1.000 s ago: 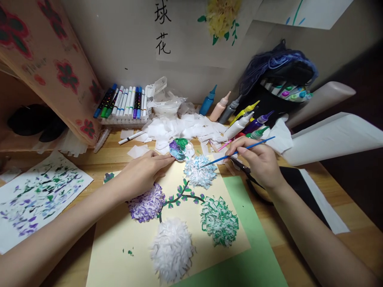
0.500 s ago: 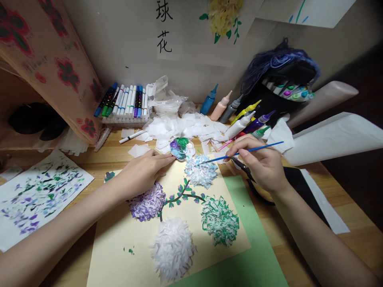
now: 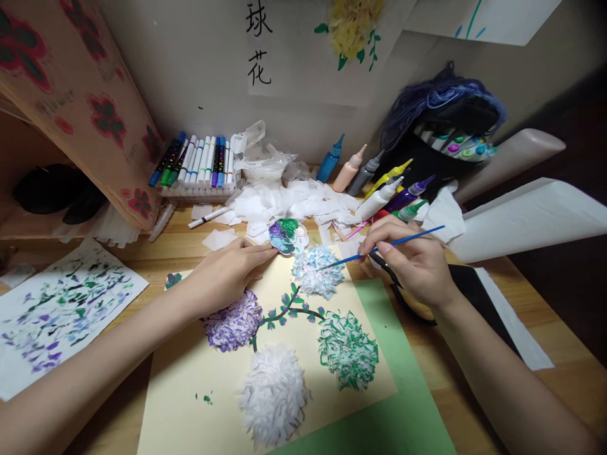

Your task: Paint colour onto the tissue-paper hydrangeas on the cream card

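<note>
Blue-tinted flower [image 3: 317,278], far right on the cream sheet [image 3: 175,379] — apparently being painted; right hand [image 3: 410,259] pinches the brush [image 3: 351,258], left hand's [image 3: 230,272] fingers, extended, ungripping, touch the palette [image 3: 300,243] — next stroke calls for lightness.

From here I count four ruffled paper blooms [image 3: 274,397], one paintbrush [image 3: 348,258], one palette [image 3: 286,229] and, toward the far right, perhaps eight overlapping bottles [image 3: 348,169].

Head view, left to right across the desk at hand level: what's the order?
White sheet dabbed with green and purple paint → left hand → small round paint-smeared palette → blue-and-white ruffled flower → right hand holding a slim blue paintbrush → large white paper roll.
</note>
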`<state>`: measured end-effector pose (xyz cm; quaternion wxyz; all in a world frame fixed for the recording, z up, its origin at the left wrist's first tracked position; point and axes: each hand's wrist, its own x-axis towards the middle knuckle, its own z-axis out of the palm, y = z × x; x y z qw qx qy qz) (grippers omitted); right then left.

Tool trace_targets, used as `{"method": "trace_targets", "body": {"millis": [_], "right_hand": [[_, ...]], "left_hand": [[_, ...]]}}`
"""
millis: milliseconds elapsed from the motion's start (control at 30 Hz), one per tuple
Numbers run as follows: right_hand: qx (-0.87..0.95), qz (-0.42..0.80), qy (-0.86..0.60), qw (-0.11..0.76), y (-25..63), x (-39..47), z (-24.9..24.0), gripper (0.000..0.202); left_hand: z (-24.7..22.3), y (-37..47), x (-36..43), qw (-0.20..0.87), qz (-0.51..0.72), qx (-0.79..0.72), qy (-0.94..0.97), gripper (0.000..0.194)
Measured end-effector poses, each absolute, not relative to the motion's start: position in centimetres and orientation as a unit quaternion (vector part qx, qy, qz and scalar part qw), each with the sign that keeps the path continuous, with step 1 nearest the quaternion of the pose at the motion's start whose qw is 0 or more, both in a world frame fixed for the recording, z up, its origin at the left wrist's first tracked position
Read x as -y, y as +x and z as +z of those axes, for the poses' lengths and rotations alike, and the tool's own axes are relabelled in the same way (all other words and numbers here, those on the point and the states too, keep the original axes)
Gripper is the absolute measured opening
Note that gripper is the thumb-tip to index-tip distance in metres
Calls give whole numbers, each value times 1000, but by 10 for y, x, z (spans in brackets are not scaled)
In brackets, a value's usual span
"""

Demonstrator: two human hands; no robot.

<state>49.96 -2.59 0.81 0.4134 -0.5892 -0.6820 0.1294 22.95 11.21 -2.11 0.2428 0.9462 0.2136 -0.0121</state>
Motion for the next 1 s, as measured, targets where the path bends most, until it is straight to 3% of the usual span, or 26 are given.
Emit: {"method": "trace_targets", "body": {"millis": [400, 600, 833, 1000], "right_hand": [[670, 101, -585, 445, 502, 33, 14, 23], [586, 142, -639, 477, 508, 87, -19, 25], [451, 241, -619, 596, 505, 146, -54, 24], [335, 358, -532, 690, 501, 150, -53, 20]], "left_hand": [[-23, 228, -113, 239, -3, -200, 950, 46], [-20, 224, -109, 223, 45, -225, 947, 47], [10, 151, -53, 184, 179, -426, 867, 41], [-16, 107, 25, 121, 305, -619, 714, 32]]}}
